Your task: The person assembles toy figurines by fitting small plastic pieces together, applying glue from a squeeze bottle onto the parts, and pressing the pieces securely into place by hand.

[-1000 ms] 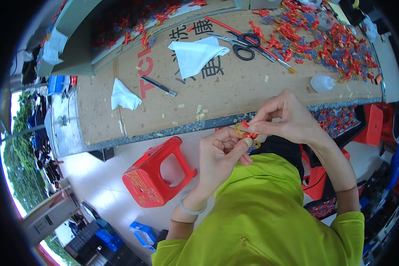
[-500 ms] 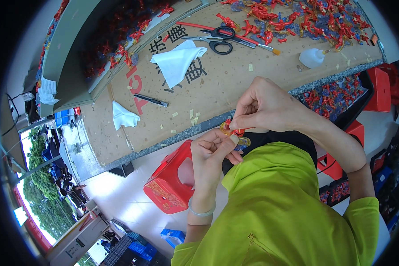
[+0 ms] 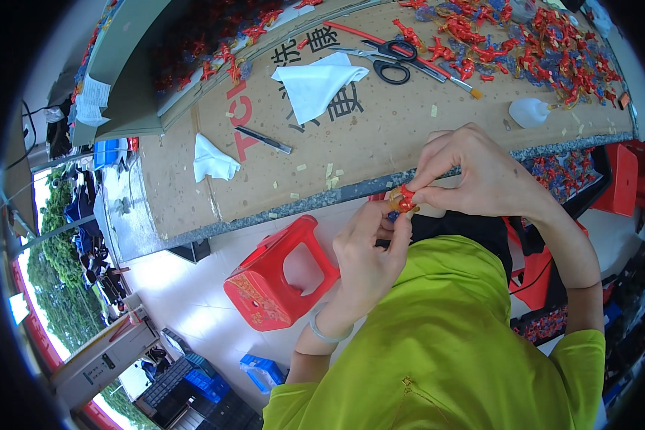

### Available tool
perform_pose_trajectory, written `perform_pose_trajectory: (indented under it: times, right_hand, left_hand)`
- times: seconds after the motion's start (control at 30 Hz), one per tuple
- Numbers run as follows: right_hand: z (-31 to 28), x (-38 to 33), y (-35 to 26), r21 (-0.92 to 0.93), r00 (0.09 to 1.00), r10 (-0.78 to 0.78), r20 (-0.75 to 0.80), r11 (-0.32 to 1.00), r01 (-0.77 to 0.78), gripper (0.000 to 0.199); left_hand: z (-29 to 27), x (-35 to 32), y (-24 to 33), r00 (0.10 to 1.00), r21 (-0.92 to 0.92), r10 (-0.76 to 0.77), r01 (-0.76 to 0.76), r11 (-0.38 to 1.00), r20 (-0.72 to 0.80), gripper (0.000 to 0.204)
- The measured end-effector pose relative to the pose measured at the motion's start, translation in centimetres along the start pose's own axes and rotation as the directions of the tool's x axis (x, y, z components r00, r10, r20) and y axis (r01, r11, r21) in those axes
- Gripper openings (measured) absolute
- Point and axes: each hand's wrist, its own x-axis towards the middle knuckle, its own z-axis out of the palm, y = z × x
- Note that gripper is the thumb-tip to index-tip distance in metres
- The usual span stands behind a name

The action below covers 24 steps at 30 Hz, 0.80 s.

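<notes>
A small red plastic figure (image 3: 406, 199) with see-through yellow and blue parts is held between both hands, just in front of the table edge. My left hand (image 3: 371, 242) grips it from below and the left, with thumb and fingers closed on it. From the upper right, my right hand (image 3: 473, 172) pinches the figure's red part between thumb and forefinger. The fingers hide much of the figure. Across the table lie many similar red, yellow and blue figures (image 3: 480, 54).
On the cardboard-covered table (image 3: 265, 179) lie white cloths (image 3: 321, 84), black-handled scissors (image 3: 393, 61), a utility knife (image 3: 264, 139), a brush (image 3: 466, 87) and a white squeeze bottle (image 3: 529, 112). A red stool (image 3: 254, 294) stands at the left. A dark bin of figures (image 3: 605, 172) sits at the right.
Both hands have moved a little to the right with the figure. My left hand has turned, showing more of its back. The view has shifted slightly.
</notes>
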Motion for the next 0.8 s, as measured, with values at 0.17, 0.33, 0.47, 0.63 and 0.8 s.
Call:
perform_pose_trajectory:
  times: [0.17, 0.33, 0.47, 0.63, 0.8]
  right_hand:
    - [0.06, 0.23, -0.16, -0.052, 0.999, -0.036, -0.004, 0.998, 0.036, 0.02]
    - [0.05, 0.42, -0.57, 0.024, 1.0, 0.017, -0.016, 1.0, -0.017, 0.018]
    - [0.24, 0.41, -0.48, 0.065, 0.999, 0.04, -0.026, 0.997, -0.038, 0.017]
    - [0.47, 0.41, -0.4, 0.024, 0.999, 0.009, -0.036, 1.0, -0.008, 0.015]
    - [0.7, 0.48, -0.3, 0.015, 0.999, -0.002, -0.036, 1.0, 0.002, 0.016]
  left_hand:
    - [0.28, -0.06, 0.05, 0.989, 0.157, 0.126, -0.113, 0.981, -0.075, 0.014]
    - [0.03, 0.03, 0.25, 0.984, 0.214, 0.167, -0.15, 0.965, -0.061, 0.011]
    - [0.26, 0.1, -0.05, 0.983, 0.199, 0.165, -0.148, 0.969, -0.077, 0.012]
    - [0.46, 0.15, -0.22, 0.973, 0.174, 0.202, -0.182, 0.968, -0.11, 0.014]
    - [0.52, 0.19, -0.47, 0.975, 0.155, 0.193, -0.174, 0.972, -0.112, 0.015]
